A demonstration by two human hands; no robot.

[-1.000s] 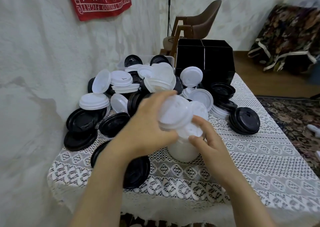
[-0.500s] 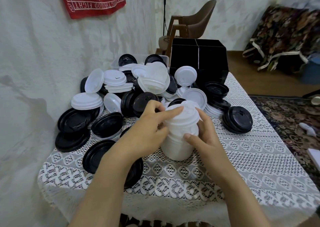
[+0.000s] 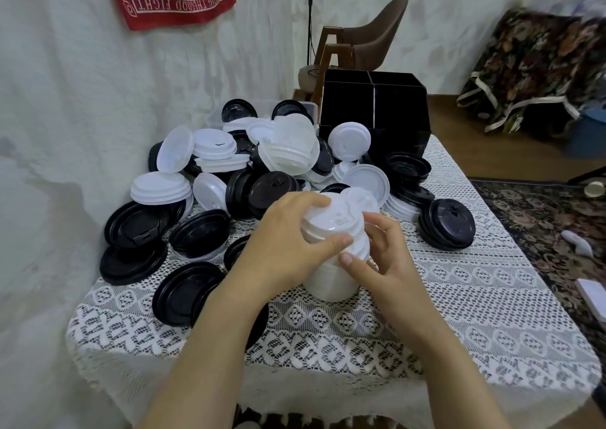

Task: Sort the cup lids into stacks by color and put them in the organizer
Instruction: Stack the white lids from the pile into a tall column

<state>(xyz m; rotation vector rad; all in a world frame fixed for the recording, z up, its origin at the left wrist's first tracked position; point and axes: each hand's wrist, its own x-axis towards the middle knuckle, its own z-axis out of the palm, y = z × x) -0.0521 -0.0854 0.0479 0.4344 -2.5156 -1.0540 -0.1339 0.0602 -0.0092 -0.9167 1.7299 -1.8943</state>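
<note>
A tall stack of white lids (image 3: 331, 281) stands on the lace tablecloth at the table's middle. My left hand (image 3: 288, 241) wraps its top from the left, thumb pressed on the side. On the stack's right side, my right hand (image 3: 383, 261) grips with thumb and fingers. Behind lies a mixed pile of white lids (image 3: 288, 146) and black lids (image 3: 200, 232). A small stack of black lids (image 3: 447, 228) sits to the right. The black organizer (image 3: 373, 107) with divided compartments stands at the table's far edge.
A white wall runs along the table's left side. A clear plastic tub (image 3: 262, 107) sits behind the pile. A brown chair (image 3: 367, 42) stands beyond the organizer. A patterned rug (image 3: 541, 219) lies on the floor to the right.
A white lid held tilted above the stack has been set down on its top. Both hands now close around the upper part of the stack.
</note>
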